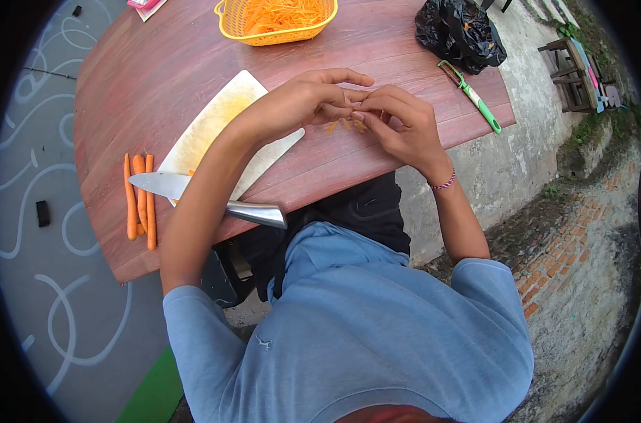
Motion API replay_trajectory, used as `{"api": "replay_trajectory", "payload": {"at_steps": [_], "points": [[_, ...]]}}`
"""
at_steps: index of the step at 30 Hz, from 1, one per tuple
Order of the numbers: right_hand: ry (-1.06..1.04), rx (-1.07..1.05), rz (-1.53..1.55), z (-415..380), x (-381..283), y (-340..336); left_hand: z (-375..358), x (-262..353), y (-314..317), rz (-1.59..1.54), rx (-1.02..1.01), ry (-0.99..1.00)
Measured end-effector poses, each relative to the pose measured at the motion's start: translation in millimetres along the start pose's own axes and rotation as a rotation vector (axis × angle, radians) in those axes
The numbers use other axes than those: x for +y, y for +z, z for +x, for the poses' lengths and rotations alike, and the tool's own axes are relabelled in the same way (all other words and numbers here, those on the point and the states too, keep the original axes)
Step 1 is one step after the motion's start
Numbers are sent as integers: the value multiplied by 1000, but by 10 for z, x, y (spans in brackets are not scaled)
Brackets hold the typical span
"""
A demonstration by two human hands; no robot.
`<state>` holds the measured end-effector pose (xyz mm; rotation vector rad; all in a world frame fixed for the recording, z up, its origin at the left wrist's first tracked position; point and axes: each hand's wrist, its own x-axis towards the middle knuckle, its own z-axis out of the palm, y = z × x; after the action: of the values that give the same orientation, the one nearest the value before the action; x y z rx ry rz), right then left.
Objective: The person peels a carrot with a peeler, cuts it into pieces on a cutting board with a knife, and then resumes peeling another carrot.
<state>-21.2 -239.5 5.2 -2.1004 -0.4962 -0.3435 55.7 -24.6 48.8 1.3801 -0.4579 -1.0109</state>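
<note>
Shirt [384, 331] nearest, then left hand [306, 102] and right hand [405, 127] meeting at bent fingers, how far open or holding what I cannot tell, scraps [332, 127] beside them, board [218, 113], knife [253, 212] and carrots [131, 197] to their left, basket [282, 37] of shreds [282, 14] beyond, peeler [479, 104] and bag [453, 32] right

Pretty bright, soft daylight on my end, can't pin down a direction. Shadows on the tabletop [377, 56] are faint, darker below its edge, with some glare on my knife handle [258, 213]. Mostly sharp, but the fisheye bends stuff near the edges and corners go black.
</note>
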Motion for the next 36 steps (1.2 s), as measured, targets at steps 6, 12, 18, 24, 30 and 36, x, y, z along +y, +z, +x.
{"api": "replay_trajectory", "payload": {"at_steps": [6,12,18,24,30,36], "points": [[-92,-124,-135,-88,164,-20,-39,-38,-69,494,240,139],[71,-78,-256,-160,52,-60,-138,-56,-46,1045,322,141],[128,8,-268,-216,-168,272,-121,-218,-122,1267,277,106],[111,-111,-246,-47,-271,494,-163,-192,-163,1245,310,125],[66,-173,-284,25,-145,376,-230,-179,-170,1193,293,180],[470,-67,-53,214,-89,-314,-239,-132,-99,1190,253,230]]}}
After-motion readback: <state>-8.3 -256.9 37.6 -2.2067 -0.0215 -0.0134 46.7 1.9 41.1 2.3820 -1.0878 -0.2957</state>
